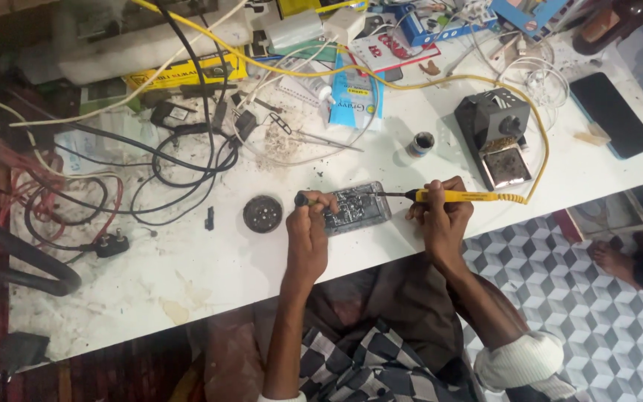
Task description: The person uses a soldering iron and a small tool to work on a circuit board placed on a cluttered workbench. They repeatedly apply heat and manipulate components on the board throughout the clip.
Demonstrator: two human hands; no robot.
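Yellow-handled soldering iron [461,196] sits clamped in the right hand [440,216], tip on the circuit board [355,208] lying on the white counter [187,253]; the left hand [308,223] pinches the board's edge.

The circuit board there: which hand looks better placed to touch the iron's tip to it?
Probably the right hand: it holds the yellow soldering iron, whose tip points at the circuit board. The left hand is at the board's other edge, holding a small dark tool.

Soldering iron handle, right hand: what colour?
Yellow handle on the soldering iron, held in the right hand; head view.
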